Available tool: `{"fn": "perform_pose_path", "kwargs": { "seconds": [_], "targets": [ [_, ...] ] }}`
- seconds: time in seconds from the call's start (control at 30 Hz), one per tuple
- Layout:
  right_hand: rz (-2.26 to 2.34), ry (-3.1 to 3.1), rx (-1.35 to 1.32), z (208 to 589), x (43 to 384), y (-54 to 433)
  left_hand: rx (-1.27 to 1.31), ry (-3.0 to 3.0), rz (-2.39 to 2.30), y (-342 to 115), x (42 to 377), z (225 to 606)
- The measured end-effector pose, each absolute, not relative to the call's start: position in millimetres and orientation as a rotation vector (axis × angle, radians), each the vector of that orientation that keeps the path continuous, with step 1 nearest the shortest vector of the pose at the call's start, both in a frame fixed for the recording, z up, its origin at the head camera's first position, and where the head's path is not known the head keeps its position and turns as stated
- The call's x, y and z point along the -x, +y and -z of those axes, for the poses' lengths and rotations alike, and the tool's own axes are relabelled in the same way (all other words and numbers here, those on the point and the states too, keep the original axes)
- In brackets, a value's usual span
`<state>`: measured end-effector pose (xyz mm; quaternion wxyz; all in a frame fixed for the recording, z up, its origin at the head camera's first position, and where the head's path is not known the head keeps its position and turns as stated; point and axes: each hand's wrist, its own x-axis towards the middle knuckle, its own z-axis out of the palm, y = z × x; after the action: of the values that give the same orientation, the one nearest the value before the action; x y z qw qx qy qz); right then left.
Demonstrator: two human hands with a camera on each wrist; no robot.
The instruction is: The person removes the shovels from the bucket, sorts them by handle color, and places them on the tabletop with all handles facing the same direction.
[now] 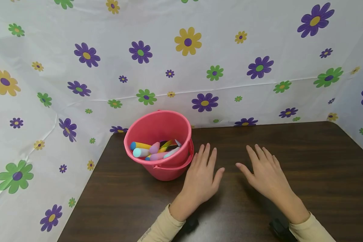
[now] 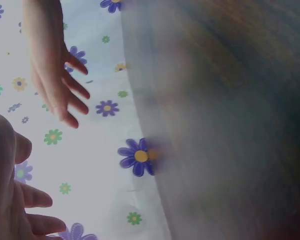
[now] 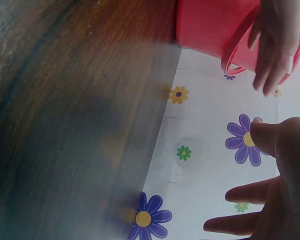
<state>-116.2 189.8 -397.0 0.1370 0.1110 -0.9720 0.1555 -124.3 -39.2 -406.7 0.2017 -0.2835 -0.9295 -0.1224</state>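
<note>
Both hands hover over the dark tabletop with palms down and fingers extended, holding nothing. My left hand [image 1: 200, 178] is just right of a pink bucket [image 1: 166, 171], its fingertips overlapping the bucket's side in the head view. To the right, my right hand [image 1: 266, 173] is apart from the left, its thumb spread toward it. Inside the tilted-looking bucket lie several colourful markers [image 1: 141, 152], partly hidden by one another. The bucket's pink handle [image 1: 181, 165] hangs down its front right side. In the right wrist view, the bucket [image 3: 205, 25] stands behind the left hand [image 3: 277, 45].
The dark wood-grain table [image 1: 326, 174] reaches back to a white cloth [image 1: 224, 43] printed with purple, yellow and green flowers, which also covers the left and right sides. Black wrist devices [image 1: 190, 224] sit under both wrists, below light sleeves [image 1: 163, 225].
</note>
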Motion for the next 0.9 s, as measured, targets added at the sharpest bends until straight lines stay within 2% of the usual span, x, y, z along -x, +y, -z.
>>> {"fn": "perform_pose_path", "kwargs": {
  "seconds": [0.3,0.9],
  "targets": [
    [-0.418,-2.740,-0.363,399.2,115.7,190.4,0.794,-2.443,0.313,-44.4,121.5,389.4],
    [-0.444,-2.739,-0.357,398.9,114.3,189.6,0.836,-2.119,0.762,-77.3,127.4,351.9]
  ]
}}
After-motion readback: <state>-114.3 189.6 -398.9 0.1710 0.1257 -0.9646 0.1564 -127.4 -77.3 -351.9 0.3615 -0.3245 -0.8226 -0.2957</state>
